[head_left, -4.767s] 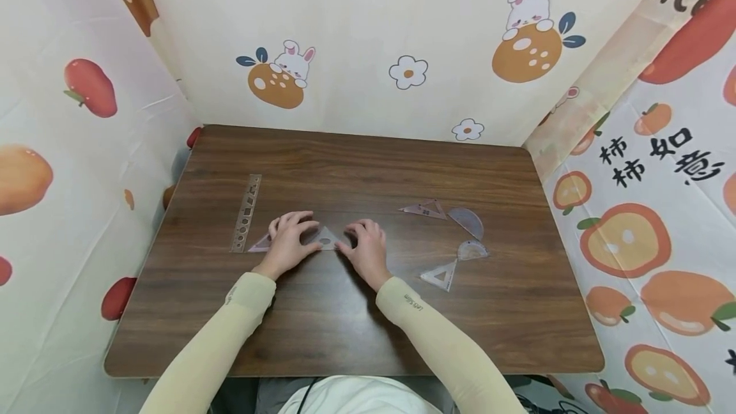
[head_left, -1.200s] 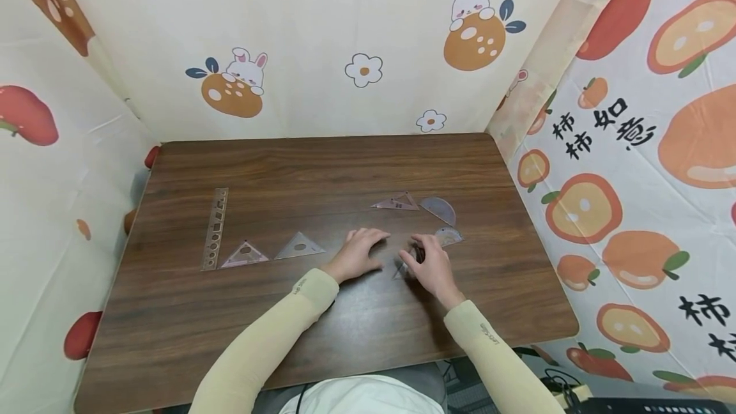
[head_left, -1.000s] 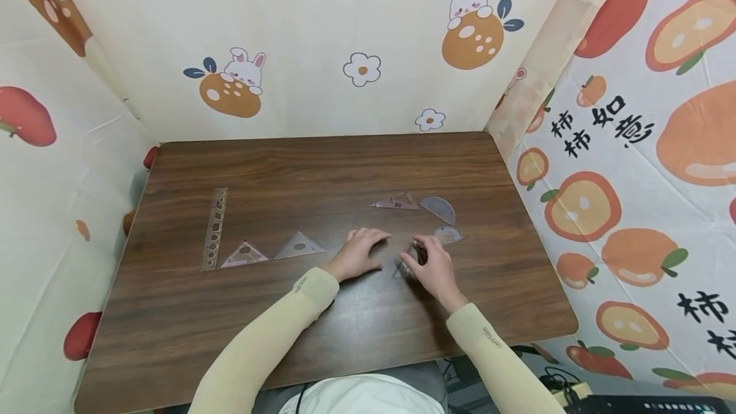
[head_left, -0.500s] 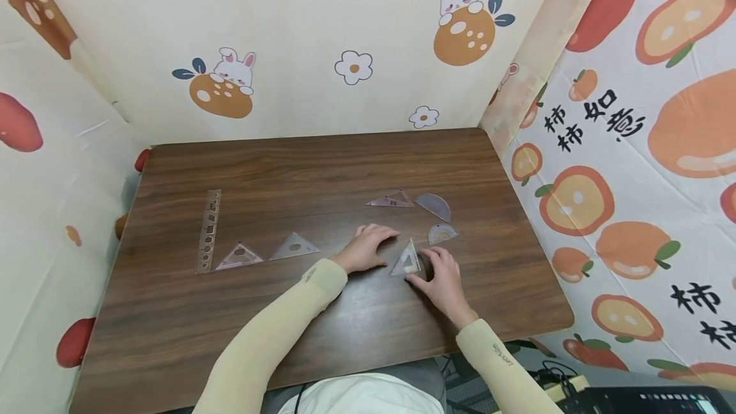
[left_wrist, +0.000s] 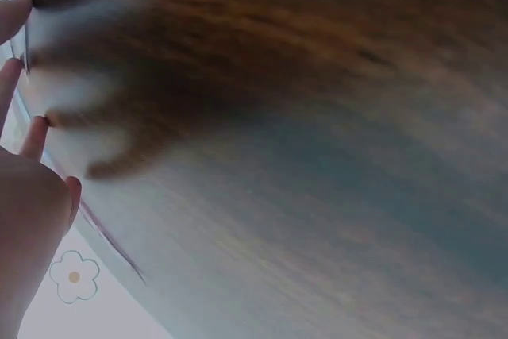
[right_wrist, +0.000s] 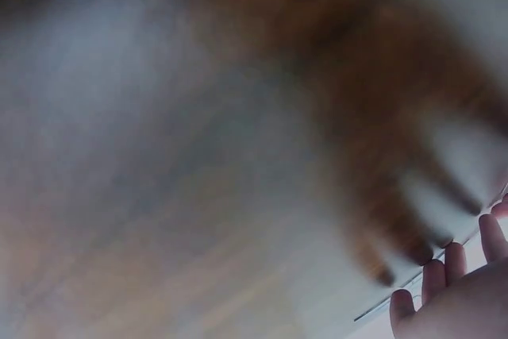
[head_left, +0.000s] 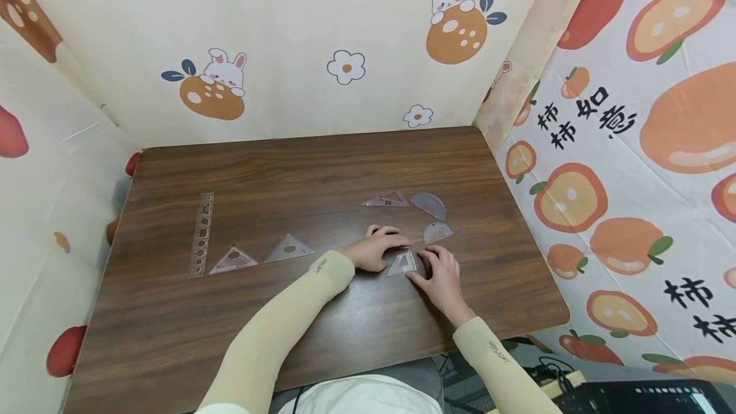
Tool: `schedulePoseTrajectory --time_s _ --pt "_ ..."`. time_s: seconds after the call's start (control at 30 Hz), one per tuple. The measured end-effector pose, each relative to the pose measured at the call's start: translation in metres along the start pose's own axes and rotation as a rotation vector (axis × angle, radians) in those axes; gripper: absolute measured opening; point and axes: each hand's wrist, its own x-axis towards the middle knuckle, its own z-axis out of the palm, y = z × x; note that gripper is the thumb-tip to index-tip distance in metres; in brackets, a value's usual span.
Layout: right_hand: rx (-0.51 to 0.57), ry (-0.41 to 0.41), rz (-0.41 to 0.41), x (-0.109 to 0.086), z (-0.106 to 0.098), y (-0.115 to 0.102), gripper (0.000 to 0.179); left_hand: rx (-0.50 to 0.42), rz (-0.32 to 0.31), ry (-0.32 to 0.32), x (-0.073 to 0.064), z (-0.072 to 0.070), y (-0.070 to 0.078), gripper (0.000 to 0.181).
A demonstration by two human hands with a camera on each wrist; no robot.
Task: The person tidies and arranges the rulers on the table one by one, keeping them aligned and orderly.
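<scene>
Between my two hands lies a small clear set square [head_left: 401, 264], its narrow end toward the far side of the table. The fingertips of my left hand [head_left: 376, 250] reach its far tip, with the thumb beside its left edge. On its other side, my right hand [head_left: 441, 276] has the thumb right at the near right corner; the index finger stands a little off the right edge. In the left wrist view the fingers [left_wrist: 36, 139] point down at the tabletop. Fingers of my right hand [right_wrist: 452, 263] show in the right wrist view.
On the left of the wooden table [head_left: 287, 184] lie a clear ruler [head_left: 201, 236], a pinkish set square [head_left: 232, 260] and another set square [head_left: 289, 248]. Beyond my hands are a purple set square [head_left: 388, 199], a bluish protractor [head_left: 429, 205] and a clear protractor [head_left: 437, 232].
Two set squares now lie in a row beside the ruler. My hands have moved right; the small set square, earlier under my right hand, now lies flatter, with my left hand closer to it.
</scene>
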Motion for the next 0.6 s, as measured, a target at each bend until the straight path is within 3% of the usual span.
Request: schedulePoseTrajectory --time_s 0.2,0.37,0.6 --pt "-0.006 0.015 0.005 0.004 0.002 -0.001 0.050 0.012 -0.044 0.083 -0.004 0.003 -0.007 0.072" --pt "-0.025 0.032 0.026 0.008 0.003 -0.005 0.047 -0.030 -0.075 0.145 -0.011 0.004 -0.011 0.071" --pt "-0.030 0.043 0.069 0.009 0.005 -0.014 0.040 0.034 -0.109 0.194 -0.017 0.008 -0.013 0.061"
